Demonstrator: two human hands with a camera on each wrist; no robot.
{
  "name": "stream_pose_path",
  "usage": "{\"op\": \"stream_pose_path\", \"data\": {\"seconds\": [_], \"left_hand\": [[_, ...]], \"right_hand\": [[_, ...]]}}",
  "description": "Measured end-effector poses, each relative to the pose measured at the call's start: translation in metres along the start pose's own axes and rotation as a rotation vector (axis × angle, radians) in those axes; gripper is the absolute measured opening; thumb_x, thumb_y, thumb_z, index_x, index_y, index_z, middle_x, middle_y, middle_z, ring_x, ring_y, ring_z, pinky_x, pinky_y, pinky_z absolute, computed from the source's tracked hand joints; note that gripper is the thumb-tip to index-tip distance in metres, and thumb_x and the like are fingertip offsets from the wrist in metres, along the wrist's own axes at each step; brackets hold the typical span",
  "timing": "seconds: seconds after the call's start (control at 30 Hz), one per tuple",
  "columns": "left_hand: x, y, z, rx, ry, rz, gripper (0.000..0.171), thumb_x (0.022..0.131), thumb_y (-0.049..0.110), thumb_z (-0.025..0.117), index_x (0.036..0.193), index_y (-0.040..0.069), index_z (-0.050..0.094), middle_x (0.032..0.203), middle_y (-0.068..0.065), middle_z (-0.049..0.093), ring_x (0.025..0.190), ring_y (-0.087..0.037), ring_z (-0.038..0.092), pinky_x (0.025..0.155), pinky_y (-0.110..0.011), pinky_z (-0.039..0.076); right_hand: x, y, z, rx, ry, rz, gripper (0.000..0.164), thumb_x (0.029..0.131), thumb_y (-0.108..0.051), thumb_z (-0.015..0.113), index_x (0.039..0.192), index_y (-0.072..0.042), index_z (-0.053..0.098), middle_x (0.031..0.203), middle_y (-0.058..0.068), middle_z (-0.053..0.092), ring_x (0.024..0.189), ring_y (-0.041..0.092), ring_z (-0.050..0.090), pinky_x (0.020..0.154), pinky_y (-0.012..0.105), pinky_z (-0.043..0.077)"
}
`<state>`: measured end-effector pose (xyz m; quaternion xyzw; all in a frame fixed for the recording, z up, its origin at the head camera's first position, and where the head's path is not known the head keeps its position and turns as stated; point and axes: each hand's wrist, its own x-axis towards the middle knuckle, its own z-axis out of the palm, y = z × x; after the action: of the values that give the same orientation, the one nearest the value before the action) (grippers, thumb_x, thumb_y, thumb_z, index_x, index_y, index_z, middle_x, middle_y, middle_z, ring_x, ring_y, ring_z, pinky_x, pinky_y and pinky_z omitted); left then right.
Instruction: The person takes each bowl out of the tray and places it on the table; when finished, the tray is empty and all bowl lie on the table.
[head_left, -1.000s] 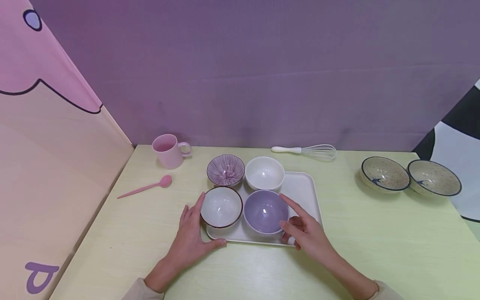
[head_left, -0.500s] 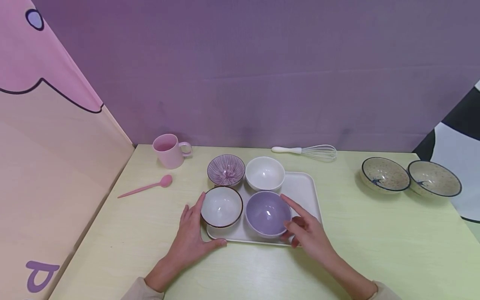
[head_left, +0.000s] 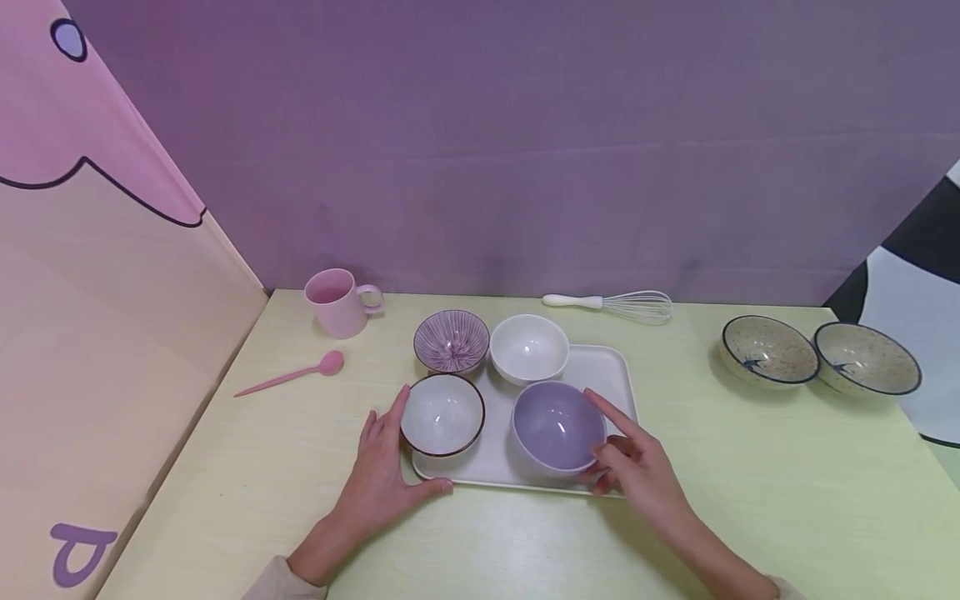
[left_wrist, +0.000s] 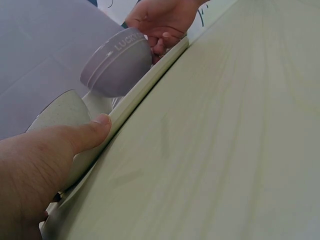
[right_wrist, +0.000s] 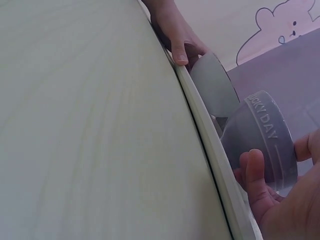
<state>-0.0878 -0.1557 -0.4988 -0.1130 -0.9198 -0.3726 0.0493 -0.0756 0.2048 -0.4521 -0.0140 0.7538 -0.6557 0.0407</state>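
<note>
In the head view my right hand (head_left: 637, 467) holds a purple bowl (head_left: 558, 427) by its right side, index finger along the rim and thumb on the near wall. Raised "LUCKY DAY" lettering shows on that bowl (right_wrist: 262, 132) in the right wrist view. Whether its base touches the white tray (head_left: 600, 375) I cannot tell. My left hand (head_left: 382, 475) rests around the tray's near left corner, index finger beside a brown-rimmed white bowl (head_left: 444, 415) and thumb straight along the front edge. Behind these stand a purple-striped bowl (head_left: 452, 342) and a plain white bowl (head_left: 530, 348).
A pink mug (head_left: 337, 304) and a pink spoon (head_left: 292, 379) are on the table's left. Behind the tray lies a whisk (head_left: 607, 302). Two speckled bowls with dark rims, a nearer one (head_left: 768, 354) and an outer one (head_left: 866, 358), stand touching at the far right.
My right hand has moved the purple bowl to the right, opening a gap between it and the brown-rimmed bowl. The left hand has stayed in place.
</note>
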Motion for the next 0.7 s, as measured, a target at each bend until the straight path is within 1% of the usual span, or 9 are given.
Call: {"op": "stream_pose_path", "data": {"seconds": [0.13,0.23,0.4,0.5,0.6,0.7], "left_hand": [[0.000,0.001,-0.001,-0.006,-0.002,0.000,0.148,0.067,0.044,0.107,0.179,0.017,0.015,0.167,-0.023,0.048,0.161,-0.042,0.039,0.140,-0.058,0.011],[0.000,0.001,-0.001,-0.008,-0.005,0.000,0.148,0.067,0.044,0.107,0.179,0.017,0.015,0.167,-0.024,0.048,0.161,-0.042,0.039,0.140,-0.057,0.010],[0.000,0.001,-0.001,-0.013,-0.002,0.000,0.148,0.067,0.043,0.108,0.179,0.017,0.015,0.167,-0.024,0.048,0.161,-0.043,0.038,0.140,-0.057,0.011],[0.000,-0.001,0.000,-0.005,0.004,0.012,0.148,0.066,0.043,0.108,0.179,0.016,0.015,0.167,-0.022,0.048,0.160,-0.041,0.040,0.140,-0.058,0.011],[0.001,-0.003,0.001,0.002,0.011,0.026,0.149,0.066,0.043,0.108,0.179,0.016,0.016,0.167,-0.021,0.049,0.159,-0.039,0.043,0.140,-0.057,0.012],[0.000,-0.002,0.001,-0.003,0.012,0.027,0.149,0.066,0.043,0.108,0.179,0.016,0.016,0.167,-0.021,0.049,0.159,-0.039,0.043,0.140,-0.057,0.012]], "right_hand": [[-0.002,-0.001,-0.010,-0.005,0.020,-0.007,0.072,0.103,0.009,0.054,0.168,-0.023,0.052,0.082,0.021,0.073,0.068,0.025,0.077,0.059,0.035,0.067],[-0.003,-0.003,-0.018,-0.001,0.029,-0.020,0.072,0.105,0.009,0.054,0.169,-0.023,0.050,0.084,0.018,0.075,0.067,0.025,0.077,0.059,0.035,0.067],[-0.003,-0.003,-0.032,0.050,0.053,-0.060,0.071,0.105,0.010,0.052,0.168,-0.023,0.052,0.083,0.012,0.077,0.072,0.024,0.079,0.059,0.033,0.066],[-0.003,-0.003,-0.040,0.073,0.071,-0.072,0.071,0.105,0.011,0.050,0.167,-0.024,0.054,0.082,0.010,0.077,0.074,0.022,0.080,0.059,0.031,0.066],[-0.003,-0.002,-0.048,0.090,0.088,-0.080,0.071,0.105,0.012,0.047,0.167,-0.022,0.053,0.091,0.006,0.081,0.076,0.020,0.080,0.058,0.030,0.065],[-0.001,-0.001,-0.058,0.102,0.112,-0.069,0.070,0.106,0.011,0.047,0.168,-0.022,0.052,0.097,0.001,0.082,0.076,0.019,0.080,0.059,0.029,0.065]]}}
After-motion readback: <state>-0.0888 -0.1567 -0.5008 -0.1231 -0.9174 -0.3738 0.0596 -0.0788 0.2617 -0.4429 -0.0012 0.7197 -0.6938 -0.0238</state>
